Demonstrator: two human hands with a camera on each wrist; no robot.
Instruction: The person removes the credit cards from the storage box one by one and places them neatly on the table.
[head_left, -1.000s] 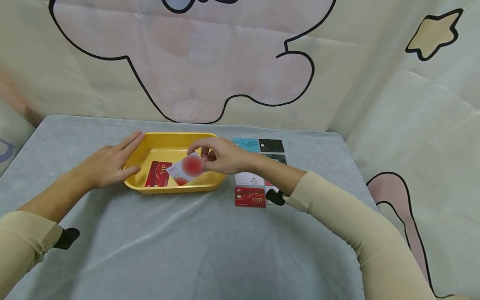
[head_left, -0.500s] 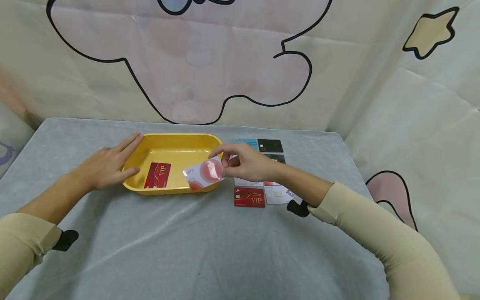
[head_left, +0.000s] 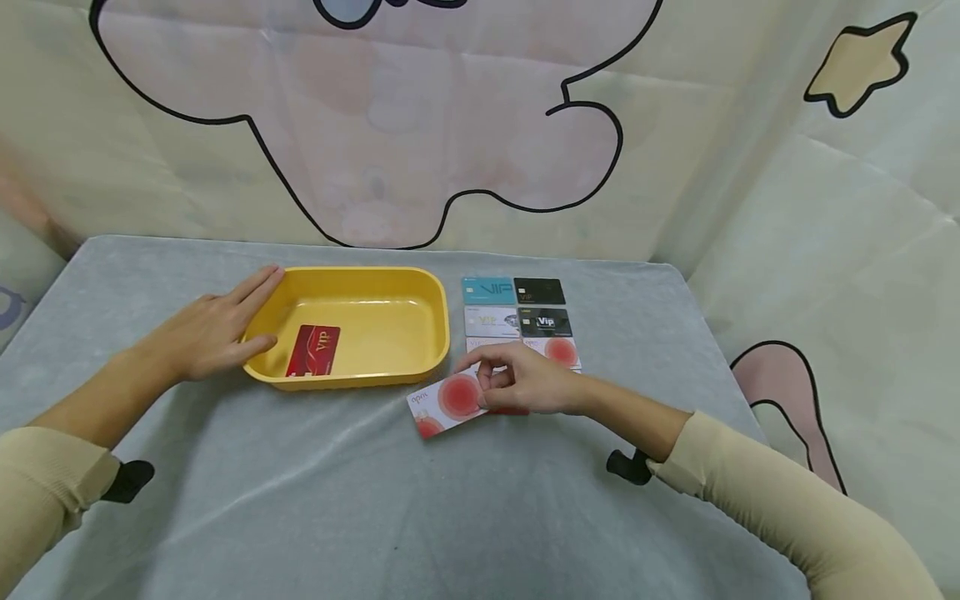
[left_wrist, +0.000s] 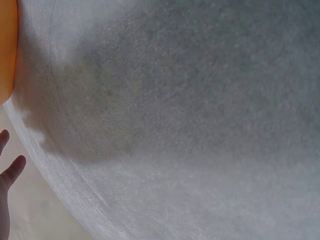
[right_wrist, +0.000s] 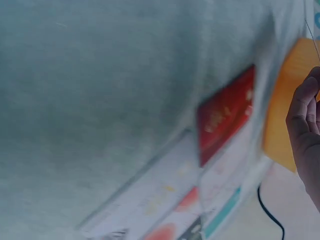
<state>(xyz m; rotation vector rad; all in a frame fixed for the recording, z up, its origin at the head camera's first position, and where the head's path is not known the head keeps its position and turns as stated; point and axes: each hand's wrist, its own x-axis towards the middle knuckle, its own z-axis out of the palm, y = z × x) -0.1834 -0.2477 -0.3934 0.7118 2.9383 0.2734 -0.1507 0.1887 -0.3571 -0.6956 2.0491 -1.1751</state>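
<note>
My right hand (head_left: 528, 379) pinches a white card with red circles (head_left: 450, 402) between thumb and fingers, just right of the tray's front corner. The card is tilted, and the hand covers its right end. Beneath that hand, a red VIP card (right_wrist: 226, 114) is mostly hidden in the head view but shows in the right wrist view. My left hand (head_left: 213, 329) rests against the left rim of a yellow tray (head_left: 442, 321), its fingers straight and the thumb over the edge. Inside the tray lies another red VIP card (head_left: 313, 350).
Right of the tray, cards lie in two columns on the grey cloth (head_left: 300, 500): a blue VIP card (head_left: 488, 290), a black card (head_left: 539, 291), a white VIP card (head_left: 491, 322), a dark Vip card (head_left: 545, 322) and a red-circle card (head_left: 560, 352). A patterned curtain (head_left: 375, 167) hangs behind.
My right hand has carried the red-circle card out of the tray, to the right and toward me. The upper cards in the columns have come into sight. My left hand has stayed put.
</note>
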